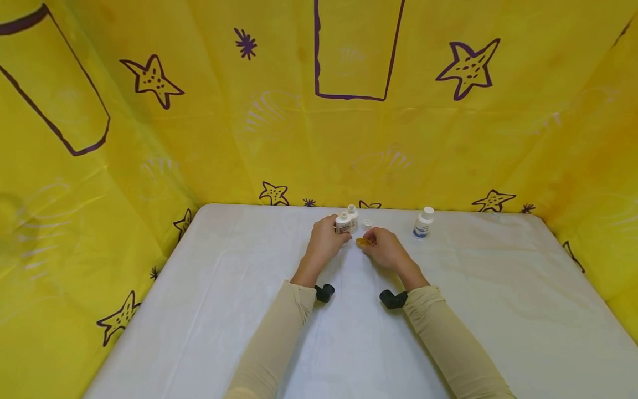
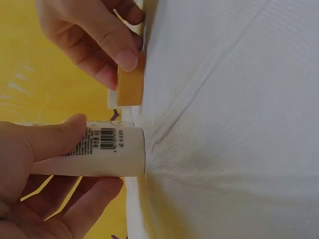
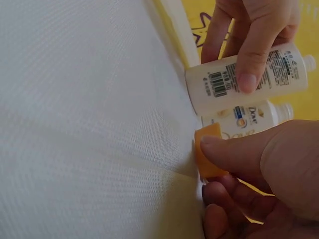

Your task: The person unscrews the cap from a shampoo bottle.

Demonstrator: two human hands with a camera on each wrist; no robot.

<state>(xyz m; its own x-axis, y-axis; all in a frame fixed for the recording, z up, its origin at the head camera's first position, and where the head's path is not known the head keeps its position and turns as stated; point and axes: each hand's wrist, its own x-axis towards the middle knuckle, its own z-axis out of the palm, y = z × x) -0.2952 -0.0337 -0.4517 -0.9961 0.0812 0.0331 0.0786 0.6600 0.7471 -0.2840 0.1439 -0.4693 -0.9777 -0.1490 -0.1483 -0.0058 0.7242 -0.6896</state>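
Note:
My left hand (image 1: 325,239) grips a white uncapped bottle (image 1: 343,225), with a barcode and small print facing the wrist cameras. It stands upright on the table, its bare neck showing. Right behind it is a second uncapped white bottle (image 3: 261,115), marked Dove and partly hidden by the first. Between thumb and fingers my right hand (image 1: 386,249) pinches an orange cap (image 3: 208,152), low at the table surface and just right of the bottles. A small white cap (image 1: 367,224) lies beyond the right hand; the left wrist view shows only a white edge behind the orange cap.
Farther right stands a white capped bottle (image 1: 422,224) with a blue label band. A white cloth covers the table (image 1: 239,310). Yellow printed curtains (image 1: 219,149) hang along the table's back and sides.

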